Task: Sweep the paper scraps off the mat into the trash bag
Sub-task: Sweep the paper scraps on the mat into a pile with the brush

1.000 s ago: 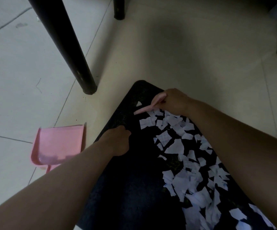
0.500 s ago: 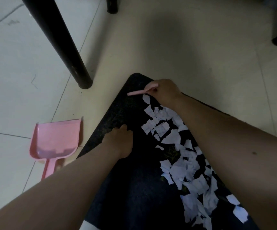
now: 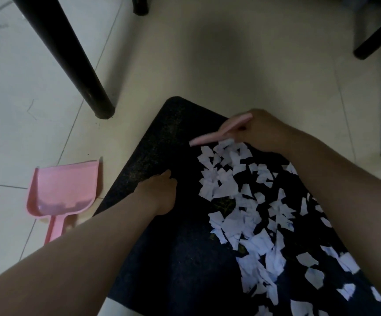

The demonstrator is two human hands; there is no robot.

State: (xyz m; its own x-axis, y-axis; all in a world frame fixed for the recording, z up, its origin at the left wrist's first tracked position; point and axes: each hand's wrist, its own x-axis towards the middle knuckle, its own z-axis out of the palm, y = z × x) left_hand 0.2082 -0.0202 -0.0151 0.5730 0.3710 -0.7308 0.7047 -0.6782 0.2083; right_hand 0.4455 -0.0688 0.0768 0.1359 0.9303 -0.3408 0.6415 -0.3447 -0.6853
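Note:
A dark mat (image 3: 162, 142) lies on the tiled floor. Many white paper scraps (image 3: 242, 206) cover its right half in a long band. At the mat's far end my right hand (image 3: 260, 131) grips a small pink brush (image 3: 216, 135), whose head sits against the farthest scraps. My left hand (image 3: 159, 190) presses on the mat near its left edge, fingers curled under, holding nothing. No trash bag is in view.
A pink dustpan (image 3: 64, 188) lies on the floor left of the mat. A thick black table leg (image 3: 75, 58) stands beyond it, another black leg (image 3: 140, 5) at the top, and dark furniture feet (image 3: 376, 42) at the right.
My right hand pushed the brush out to the mat's far end, then drew it back toward me, bunching the farthest scraps closer together. My left hand stayed pressed on the mat.

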